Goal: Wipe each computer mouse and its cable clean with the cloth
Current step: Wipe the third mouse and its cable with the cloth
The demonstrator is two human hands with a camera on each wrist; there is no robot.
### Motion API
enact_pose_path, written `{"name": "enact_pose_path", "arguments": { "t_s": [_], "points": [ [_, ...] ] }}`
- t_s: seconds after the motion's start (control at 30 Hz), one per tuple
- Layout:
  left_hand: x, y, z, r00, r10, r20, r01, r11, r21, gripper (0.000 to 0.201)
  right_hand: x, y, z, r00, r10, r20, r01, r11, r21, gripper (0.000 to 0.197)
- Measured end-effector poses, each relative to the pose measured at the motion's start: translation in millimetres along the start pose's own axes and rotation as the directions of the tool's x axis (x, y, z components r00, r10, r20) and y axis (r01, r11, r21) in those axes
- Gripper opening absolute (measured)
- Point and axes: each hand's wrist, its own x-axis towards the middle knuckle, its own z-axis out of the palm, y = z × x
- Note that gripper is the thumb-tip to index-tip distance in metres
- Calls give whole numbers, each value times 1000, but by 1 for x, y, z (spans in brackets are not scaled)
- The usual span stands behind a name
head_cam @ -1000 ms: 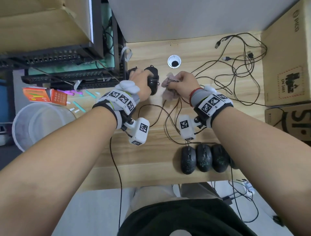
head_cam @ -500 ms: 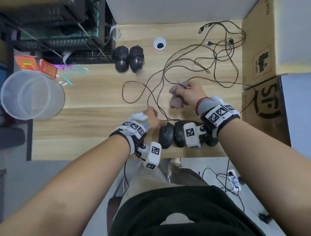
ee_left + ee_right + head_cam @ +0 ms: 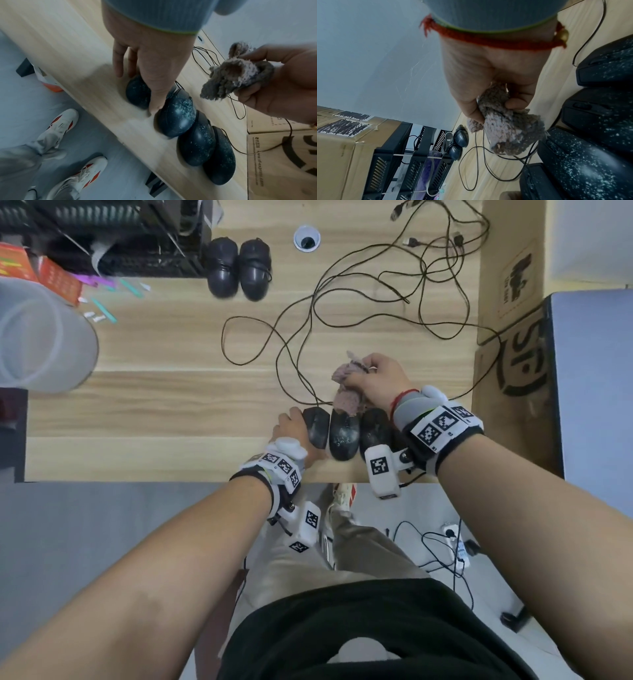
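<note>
Pale wood grain covers the desk (image 3: 154, 405), which runs from a dark metal rack (image 3: 102, 237) at the far left to two cardboard boxes (image 3: 510, 313) along the right edge. Grey floor shows below the near edge, with the person's two white and orange shoes (image 3: 60, 124) in the left wrist view.

Six black mice are in sight. Four dusty mice (image 3: 178, 115) lie side by side, touching, in a row at the near edge of the desk, all speckled with pale flecks. Two more mice (image 3: 239, 268) sit together at the far side, just beside the rack. Thin black cables (image 3: 359, 313) loop loosely across the right half of the desk, with plugs at the far end. One round cable hole (image 3: 306, 238) is set in the far side of the desk.

One grey fluffy cloth (image 3: 347, 392) is bunched in the right hand (image 3: 380, 381), whose fingers and thumb curl tight around it just above the far end of the row. The left hand (image 3: 294, 433) reaches the leftmost mouse (image 3: 317, 428) in the row, fingers straight on one side and thumb pressed down on the other, next to the second mouse.

One translucent plastic bin (image 3: 41, 337) stands off the left edge, with an orange box (image 3: 51, 277) and small scattered coloured bits (image 3: 109, 299) nearby.
</note>
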Motion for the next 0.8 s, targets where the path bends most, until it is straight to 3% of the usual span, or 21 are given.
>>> {"name": "enact_pose_path", "arguments": {
  "t_s": [0.23,0.43,0.53,0.6,0.67,0.8],
  "points": [
    [1,-15,-37,1000,17,8,-17,998,-61,75,-6,1,-1,1000,-20,4,20,1000,-4,25],
    [-8,-12,-96,989,138,-44,-143,980,-138,65,-18,-23,6,994,-112,0,112,990,-91,27],
    [-24,-7,-133,972,198,-125,-224,945,-240,65,-32,-55,15,978,-207,7,208,978,-17,28],
    [-28,-2,-161,967,203,-157,-246,906,-344,65,-40,-85,18,960,-279,20,276,958,82,22],
    [-34,2,-195,968,204,-149,-252,814,-523,69,-53,-121,20,930,-365,38,357,924,141,13],
    [-44,10,-243,966,250,-60,-206,611,-765,73,-60,-166,23,890,-456,10,454,888,69,27]
  ]
}}
